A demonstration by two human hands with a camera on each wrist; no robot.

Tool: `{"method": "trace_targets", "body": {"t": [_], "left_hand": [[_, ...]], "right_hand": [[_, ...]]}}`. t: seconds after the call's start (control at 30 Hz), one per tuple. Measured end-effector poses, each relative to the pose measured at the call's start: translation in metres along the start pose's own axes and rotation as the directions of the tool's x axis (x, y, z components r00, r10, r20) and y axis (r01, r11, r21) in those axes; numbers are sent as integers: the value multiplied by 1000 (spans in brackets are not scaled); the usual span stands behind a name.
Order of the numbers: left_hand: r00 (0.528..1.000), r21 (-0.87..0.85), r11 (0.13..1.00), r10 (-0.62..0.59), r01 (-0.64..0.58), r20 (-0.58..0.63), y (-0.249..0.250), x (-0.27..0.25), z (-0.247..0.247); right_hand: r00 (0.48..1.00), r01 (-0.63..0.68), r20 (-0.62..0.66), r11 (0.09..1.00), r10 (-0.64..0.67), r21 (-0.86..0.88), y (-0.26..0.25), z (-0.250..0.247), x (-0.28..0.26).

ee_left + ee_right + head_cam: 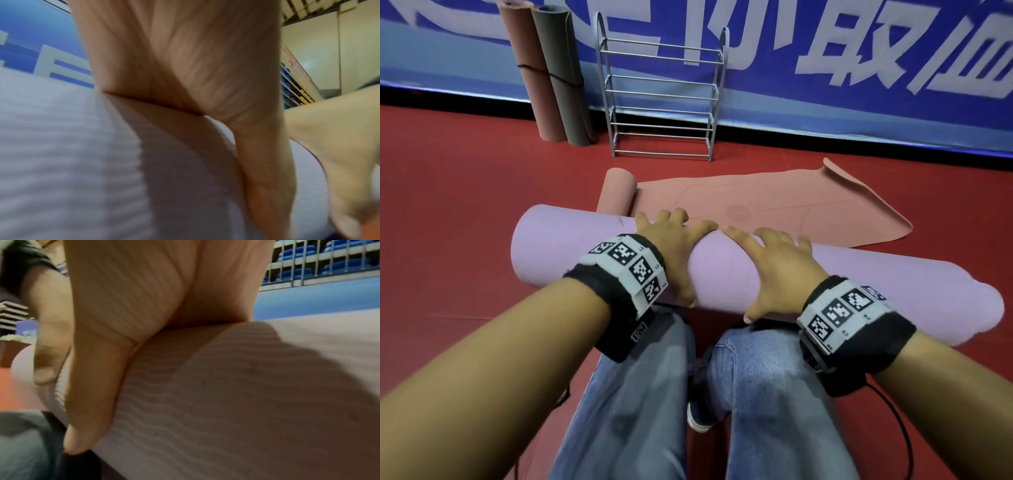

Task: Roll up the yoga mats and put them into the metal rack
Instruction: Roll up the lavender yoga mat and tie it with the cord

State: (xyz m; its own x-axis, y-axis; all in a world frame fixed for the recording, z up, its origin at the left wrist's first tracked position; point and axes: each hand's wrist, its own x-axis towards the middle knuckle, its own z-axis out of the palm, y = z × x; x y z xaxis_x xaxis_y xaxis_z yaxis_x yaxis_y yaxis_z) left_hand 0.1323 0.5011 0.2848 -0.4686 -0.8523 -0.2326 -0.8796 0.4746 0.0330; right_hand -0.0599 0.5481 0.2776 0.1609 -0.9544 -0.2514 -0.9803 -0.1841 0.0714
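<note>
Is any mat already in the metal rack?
No, the rack has bare shelves; two rolled mats lean on the wall beside it.

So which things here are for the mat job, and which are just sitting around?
For the job:
- purple mat, under left hand and right hand
- half-rolled pink mat
- metal rack

Just around:
- blue banner
- red floor

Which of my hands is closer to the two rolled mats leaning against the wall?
Left. Your left hand sits on the purple mat toward the leaning mats; your right hand rests farther right.
</note>
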Motion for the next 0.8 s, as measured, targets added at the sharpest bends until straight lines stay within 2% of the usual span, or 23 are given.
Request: {"method": "trace_targets", "body": {"t": [0.1,0.23,0.33,0.67,0.8], "left_hand": [[999,46,998,43,-42,-31,-1,-4,9],[1000,81,997,-10,8,20,2,-7,8],[1000,79,997,-14,13,8,6,-8,2],[996,123,989,83,-79,-27,13,-27,-37],[985,7,992,123,-125,123,8,-24,-48]], "right_hand": [[1000,18,-12,1000,-18,18,3,0,2],[1000,13,-17,1000,-13,11,1,3,3],[1000,7,0,1000,-7,13,2,-2,4],[998,70,-17,991,-68,111,15,-32,-18],[990,113,55,975,-126,191,15,-43,-20]]}}
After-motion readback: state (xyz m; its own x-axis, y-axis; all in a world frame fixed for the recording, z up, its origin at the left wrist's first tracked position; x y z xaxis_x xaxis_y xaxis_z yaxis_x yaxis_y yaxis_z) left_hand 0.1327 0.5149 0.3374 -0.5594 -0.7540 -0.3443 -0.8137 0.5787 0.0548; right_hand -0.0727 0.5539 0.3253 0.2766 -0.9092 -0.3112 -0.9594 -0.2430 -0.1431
